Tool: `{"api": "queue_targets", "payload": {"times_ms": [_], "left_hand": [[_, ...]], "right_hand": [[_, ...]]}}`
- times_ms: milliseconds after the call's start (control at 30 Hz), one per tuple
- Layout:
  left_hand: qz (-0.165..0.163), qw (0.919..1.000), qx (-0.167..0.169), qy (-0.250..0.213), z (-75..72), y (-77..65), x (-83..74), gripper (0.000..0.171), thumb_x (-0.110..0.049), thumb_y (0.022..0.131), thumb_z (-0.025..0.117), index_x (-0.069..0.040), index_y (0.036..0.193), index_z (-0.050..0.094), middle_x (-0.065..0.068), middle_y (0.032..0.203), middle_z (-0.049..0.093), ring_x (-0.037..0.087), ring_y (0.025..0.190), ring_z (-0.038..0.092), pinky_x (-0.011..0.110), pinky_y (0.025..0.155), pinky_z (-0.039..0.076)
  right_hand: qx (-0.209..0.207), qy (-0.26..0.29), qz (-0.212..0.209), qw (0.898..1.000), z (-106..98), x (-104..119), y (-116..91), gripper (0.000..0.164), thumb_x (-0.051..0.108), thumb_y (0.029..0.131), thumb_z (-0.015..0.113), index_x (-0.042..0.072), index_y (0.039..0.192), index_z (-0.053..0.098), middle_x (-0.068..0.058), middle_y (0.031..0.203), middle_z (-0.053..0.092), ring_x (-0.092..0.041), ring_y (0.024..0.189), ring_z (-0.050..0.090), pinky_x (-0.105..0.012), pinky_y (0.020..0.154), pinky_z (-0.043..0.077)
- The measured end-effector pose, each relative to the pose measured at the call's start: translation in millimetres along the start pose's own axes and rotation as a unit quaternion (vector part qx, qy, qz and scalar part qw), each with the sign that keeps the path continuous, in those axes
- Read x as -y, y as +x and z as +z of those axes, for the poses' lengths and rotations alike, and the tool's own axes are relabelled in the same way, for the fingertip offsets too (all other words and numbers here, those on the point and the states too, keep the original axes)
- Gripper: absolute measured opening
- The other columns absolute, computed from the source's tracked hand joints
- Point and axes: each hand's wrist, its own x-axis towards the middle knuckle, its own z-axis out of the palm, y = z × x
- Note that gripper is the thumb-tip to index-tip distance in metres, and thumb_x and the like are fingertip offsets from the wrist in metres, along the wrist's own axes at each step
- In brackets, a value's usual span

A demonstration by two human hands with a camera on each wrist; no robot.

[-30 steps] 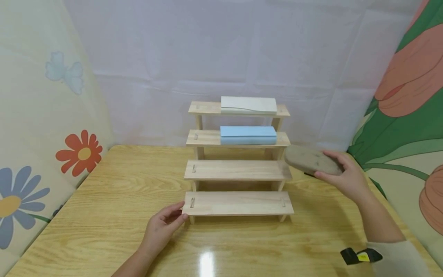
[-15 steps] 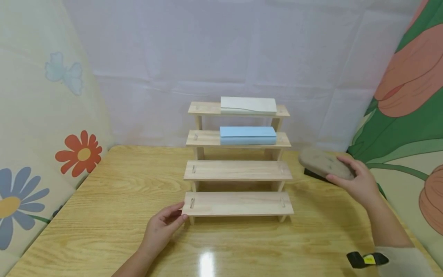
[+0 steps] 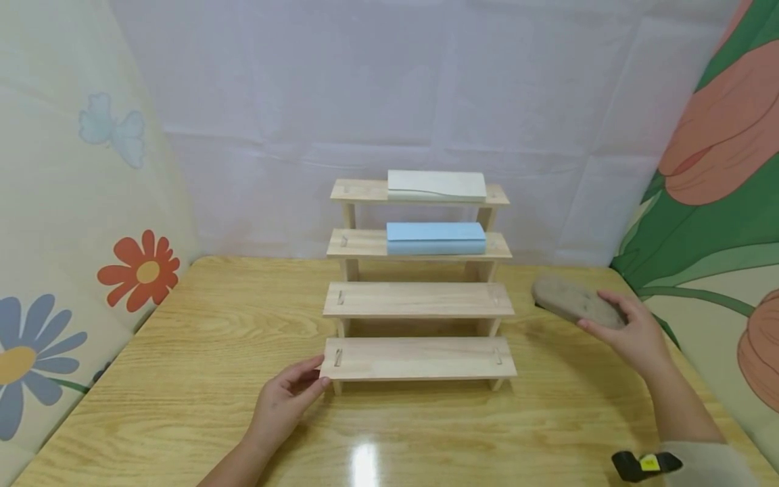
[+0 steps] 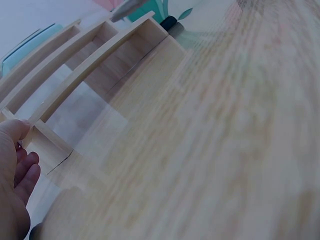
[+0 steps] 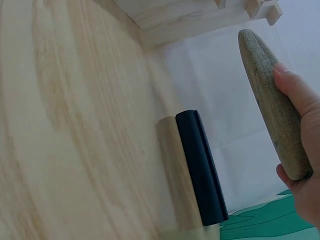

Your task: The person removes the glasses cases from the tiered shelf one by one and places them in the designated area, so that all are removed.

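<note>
The right fingers (image 3: 615, 298) grip a grey-brown case (image 3: 567, 301)

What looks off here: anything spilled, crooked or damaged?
Nothing stands out. The wooden rack stands upright; the white case and blue case lie neatly on its top two shelves. No spill or break shows. The black case lies on the table, and the right hand holds the grey case.
</note>
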Motion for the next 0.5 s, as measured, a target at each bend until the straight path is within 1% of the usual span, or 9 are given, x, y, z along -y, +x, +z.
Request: {"api": "queue_targets", "payload": {"times_ms": [100,267,500], "left_hand": [[0.002,1.0,-0.001,-0.001,0.4,0.1,0.0,0.034,-0.004,0.083,0.075,0.0,0.117,0.069,0.018,0.119,0.068,-0.006,0.089,0.061,0.014,0.078,0.056],[0.004,1.0,-0.003,-0.001,0.6,0.4,0.8,0.034,-0.004,0.083,0.075,0.0,0.116,0.069,0.017,0.118,0.068,-0.006,0.089,0.061,0.014,0.077,0.056],[0.011,0.9999,0.0,-0.01,0.8,0.5,-0.5,0.034,-0.006,0.085,0.075,0.0,0.118,0.068,0.019,0.118,0.068,-0.006,0.09,0.061,0.013,0.077,0.056]], "right_hand": [[-0.004,-0.011,0.001,1.0,3,-6,0,0.078,0.041,0.087,0.072,-0.002,0.144,0.042,-0.034,0.141,0.04,-0.052,0.123,0.04,-0.066,0.093,0.038],[-0.001,-0.009,0.003,1.0,8,-15,0,0.076,0.039,0.087,0.073,-0.006,0.142,0.043,-0.036,0.141,0.04,-0.053,0.124,0.039,-0.067,0.096,0.038],[0.024,-0.018,0.02,0.999,14,-22,1,0.08,0.041,0.088,0.072,-0.007,0.143,0.041,-0.039,0.141,0.037,-0.055,0.125,0.037,-0.068,0.098,0.037]]}}
